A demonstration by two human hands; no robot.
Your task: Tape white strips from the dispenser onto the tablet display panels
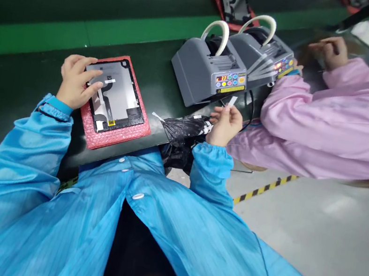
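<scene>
A tablet screen panel (121,91) with a silver-grey back, black edges and a dark flex cable lies on a pink bubble-wrap sheet (116,139). My left hand (77,81) rests on the panel's upper left edge, its fingers spread. Small white strips and a yellow-framed square sit on the panel. Off to the right, my right hand (225,124) pinches a short strip of white tape (233,101) between thumb and fingers. It is just in front of a grey tape dispenser (196,71) with a lit display, above a black plastic bag (182,130) at the table edge.
Behind the first dispenser stands a second tape dispenser (274,54). Another panel on red wrap (232,6) lies at the back. A co-worker's pink sleeve (315,127) reaches in from the right, with that person's hand (331,52) over the dark green table (11,88).
</scene>
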